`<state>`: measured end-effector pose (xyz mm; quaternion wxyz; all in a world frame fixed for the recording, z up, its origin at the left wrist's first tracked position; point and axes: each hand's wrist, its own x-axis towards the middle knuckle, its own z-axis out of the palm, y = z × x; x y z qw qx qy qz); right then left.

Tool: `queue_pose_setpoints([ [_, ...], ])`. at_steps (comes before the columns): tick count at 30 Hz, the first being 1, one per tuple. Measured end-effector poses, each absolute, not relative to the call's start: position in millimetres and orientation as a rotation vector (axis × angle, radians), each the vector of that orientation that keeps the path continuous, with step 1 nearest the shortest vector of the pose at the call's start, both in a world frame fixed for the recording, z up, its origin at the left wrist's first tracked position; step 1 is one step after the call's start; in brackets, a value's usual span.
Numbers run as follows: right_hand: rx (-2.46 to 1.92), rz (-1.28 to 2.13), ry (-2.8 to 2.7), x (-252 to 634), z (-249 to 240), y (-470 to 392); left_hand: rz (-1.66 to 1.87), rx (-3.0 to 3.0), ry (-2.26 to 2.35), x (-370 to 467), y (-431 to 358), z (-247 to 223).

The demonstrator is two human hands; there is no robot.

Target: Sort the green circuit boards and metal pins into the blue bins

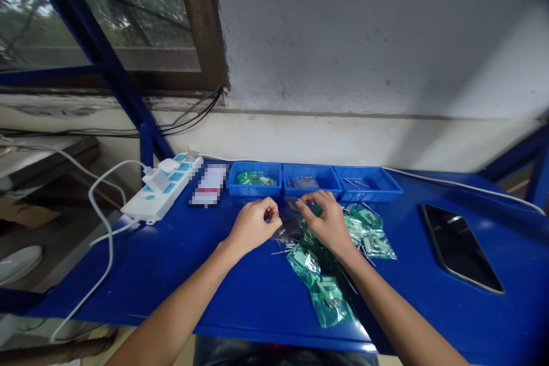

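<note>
My right hand pinches a small clear plastic bag with something brownish in it, just in front of the middle bin. Close by on the left, my left hand is closed with thumb and fingertips together; whatever is between them, if anything, is hidden. Under and beside my hands lies a pile of small green-tinted plastic packets with pale parts inside. Two more such packets lie nearer the front, one at the table's front edge. Thin metal rods stick out of the pile.
Three blue bins line the back: the left bin holds green packets, the middle bin clear packets, the right bin a few thin rods. A white power strip and a blurred-out phone stand left; a black phone lies right.
</note>
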<state>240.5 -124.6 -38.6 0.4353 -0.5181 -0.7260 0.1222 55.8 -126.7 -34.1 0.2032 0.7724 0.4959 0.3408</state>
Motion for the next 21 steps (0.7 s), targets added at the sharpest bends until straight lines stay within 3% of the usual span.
queue_pose_setpoints([
  [12, -1.012, 0.280, -1.881, 227, -30, -142, 0.952, 1.203, 1.058, 52, -123, -31],
  [16, -1.021, 0.346, -1.902, 226, -31, -143, 1.109, 1.417, 1.128, 52, -122, -32],
  [21, -1.162, 0.614, -1.724, 226, -27, -141, 1.362, 2.207, 1.138, 56, -130, -29],
])
